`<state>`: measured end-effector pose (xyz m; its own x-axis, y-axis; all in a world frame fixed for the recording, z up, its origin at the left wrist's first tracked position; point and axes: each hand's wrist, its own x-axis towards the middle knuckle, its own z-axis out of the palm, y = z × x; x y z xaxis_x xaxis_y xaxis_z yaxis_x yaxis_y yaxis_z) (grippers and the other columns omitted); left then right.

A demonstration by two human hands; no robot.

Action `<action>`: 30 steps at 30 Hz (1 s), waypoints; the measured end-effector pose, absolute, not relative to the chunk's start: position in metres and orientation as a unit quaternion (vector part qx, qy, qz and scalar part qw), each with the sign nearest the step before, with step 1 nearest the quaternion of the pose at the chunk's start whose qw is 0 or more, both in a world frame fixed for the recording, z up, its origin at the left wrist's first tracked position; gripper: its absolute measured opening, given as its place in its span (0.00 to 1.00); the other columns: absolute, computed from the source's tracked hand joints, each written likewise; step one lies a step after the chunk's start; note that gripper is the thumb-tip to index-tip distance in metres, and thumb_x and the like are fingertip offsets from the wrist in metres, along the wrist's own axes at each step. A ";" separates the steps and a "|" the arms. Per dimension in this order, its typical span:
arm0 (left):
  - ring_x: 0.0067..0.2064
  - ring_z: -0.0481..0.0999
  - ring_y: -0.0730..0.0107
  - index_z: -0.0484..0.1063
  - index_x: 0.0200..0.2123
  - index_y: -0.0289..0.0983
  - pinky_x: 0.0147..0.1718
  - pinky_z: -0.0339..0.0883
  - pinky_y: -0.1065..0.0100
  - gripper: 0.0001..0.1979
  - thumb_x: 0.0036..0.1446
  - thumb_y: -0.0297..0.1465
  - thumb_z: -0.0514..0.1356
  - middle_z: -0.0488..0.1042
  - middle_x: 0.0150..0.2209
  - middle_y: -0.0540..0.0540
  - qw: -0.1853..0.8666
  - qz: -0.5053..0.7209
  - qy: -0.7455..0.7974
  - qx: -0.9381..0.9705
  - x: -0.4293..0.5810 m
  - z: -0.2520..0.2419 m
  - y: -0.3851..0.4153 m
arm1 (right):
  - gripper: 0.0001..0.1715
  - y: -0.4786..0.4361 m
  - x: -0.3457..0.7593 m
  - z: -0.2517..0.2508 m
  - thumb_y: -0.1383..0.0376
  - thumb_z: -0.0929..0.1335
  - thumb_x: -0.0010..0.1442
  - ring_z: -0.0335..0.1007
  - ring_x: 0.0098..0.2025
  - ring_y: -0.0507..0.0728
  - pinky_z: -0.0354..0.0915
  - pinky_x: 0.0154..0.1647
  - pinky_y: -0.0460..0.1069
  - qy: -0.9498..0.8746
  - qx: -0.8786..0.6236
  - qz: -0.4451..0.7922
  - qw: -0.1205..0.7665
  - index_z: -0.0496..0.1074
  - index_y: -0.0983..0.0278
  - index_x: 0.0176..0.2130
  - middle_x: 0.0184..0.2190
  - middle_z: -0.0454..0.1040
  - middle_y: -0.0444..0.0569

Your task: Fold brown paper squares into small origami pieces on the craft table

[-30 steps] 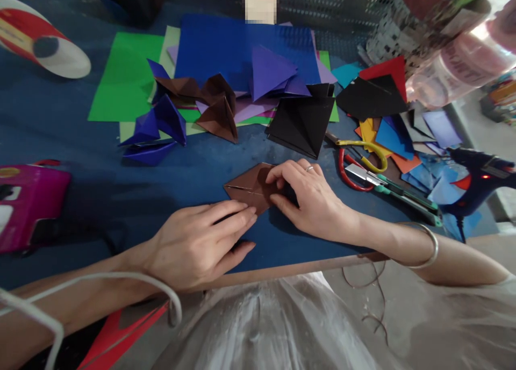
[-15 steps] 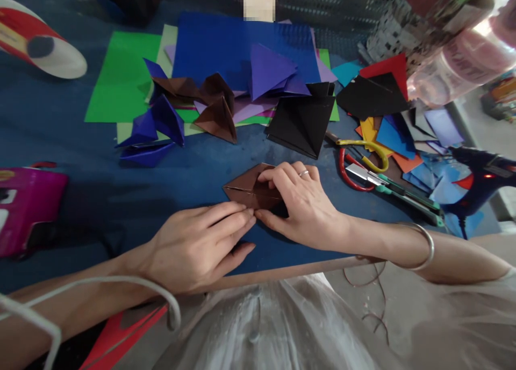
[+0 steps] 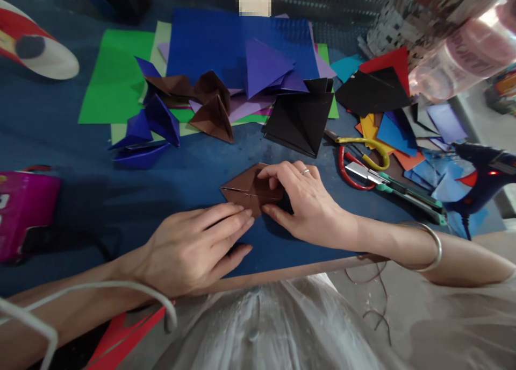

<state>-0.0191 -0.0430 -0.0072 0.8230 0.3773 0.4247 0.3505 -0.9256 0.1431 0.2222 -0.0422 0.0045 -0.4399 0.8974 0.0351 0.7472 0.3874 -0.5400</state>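
A piece of folded brown paper (image 3: 245,190) lies flat on the blue table, its pointed end to the left and a crease running across it. My left hand (image 3: 201,243) rests with fingers stretched out flat, their tips on the paper's near edge. From the right, my right hand (image 3: 304,206) holds the paper's other end, with curled fingers on top and the thumb by the near edge. Part of the paper is hidden under these fingers. Beyond it are blue folded paper pieces (image 3: 145,125), brown folded pieces (image 3: 215,117) and a black folded piece (image 3: 298,120).
Scissors (image 3: 377,144) and a green cutter knife (image 3: 403,192) lie to the right, near a glue gun (image 3: 479,171). Paper scraps (image 3: 397,133) and a pink bottle (image 3: 455,63) are behind them. A magenta object (image 3: 36,208) stands left. Coloured sheets (image 3: 209,42) lie at the back.
My right thumb has drawn back to the right, away from my left fingertips. More of the brown paper's near side shows. The view has shifted slightly.
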 end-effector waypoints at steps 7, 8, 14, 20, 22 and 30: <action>0.48 0.82 0.64 0.77 0.49 0.31 0.43 0.80 0.66 0.11 0.67 0.29 0.61 0.84 0.46 0.45 0.028 0.208 0.197 0.958 -0.019 -0.003 -0.043 | 0.24 -0.039 0.230 0.005 0.72 0.67 0.62 0.67 0.49 0.60 0.55 0.50 0.55 -0.813 -0.490 0.268 0.165 0.65 0.63 0.57 0.45 0.74 0.49; 0.48 0.82 0.65 0.77 0.49 0.32 0.43 0.80 0.67 0.10 0.68 0.30 0.61 0.84 0.46 0.46 0.025 0.208 0.198 0.958 -0.019 -0.002 -0.043 | 0.24 -0.039 0.231 0.006 0.73 0.66 0.62 0.68 0.49 0.60 0.55 0.49 0.55 -0.813 -0.487 0.274 0.166 0.65 0.63 0.57 0.45 0.74 0.49; 0.48 0.82 0.65 0.78 0.47 0.33 0.44 0.80 0.67 0.09 0.67 0.29 0.62 0.84 0.45 0.47 0.026 0.215 0.181 0.959 -0.019 -0.001 -0.043 | 0.25 -0.035 0.235 0.008 0.75 0.64 0.61 0.67 0.49 0.60 0.55 0.50 0.55 -0.809 -0.479 0.301 0.160 0.65 0.62 0.57 0.46 0.75 0.49; 0.48 0.82 0.63 0.77 0.46 0.30 0.43 0.80 0.66 0.09 0.67 0.28 0.61 0.84 0.44 0.45 0.030 0.226 0.162 0.960 -0.022 0.000 -0.043 | 0.25 -0.034 0.236 0.009 0.76 0.64 0.60 0.68 0.49 0.59 0.56 0.50 0.55 -0.811 -0.473 0.306 0.156 0.65 0.61 0.55 0.46 0.75 0.48; 0.47 0.82 0.63 0.78 0.46 0.29 0.42 0.80 0.66 0.09 0.66 0.28 0.61 0.84 0.43 0.45 0.028 0.232 0.158 0.959 -0.023 0.000 -0.043 | 0.25 -0.033 0.237 0.009 0.76 0.64 0.60 0.68 0.48 0.60 0.57 0.50 0.56 -0.812 -0.472 0.308 0.155 0.66 0.61 0.55 0.46 0.75 0.49; 0.42 0.84 0.64 0.80 0.42 0.32 0.38 0.79 0.68 0.07 0.63 0.29 0.65 0.85 0.40 0.45 0.012 0.260 0.164 0.952 -0.024 -0.002 -0.040 | 0.21 -0.026 0.241 -0.001 0.74 0.64 0.59 0.66 0.58 0.63 0.65 0.53 0.59 -0.792 -0.456 0.266 0.307 0.66 0.61 0.52 0.53 0.72 0.56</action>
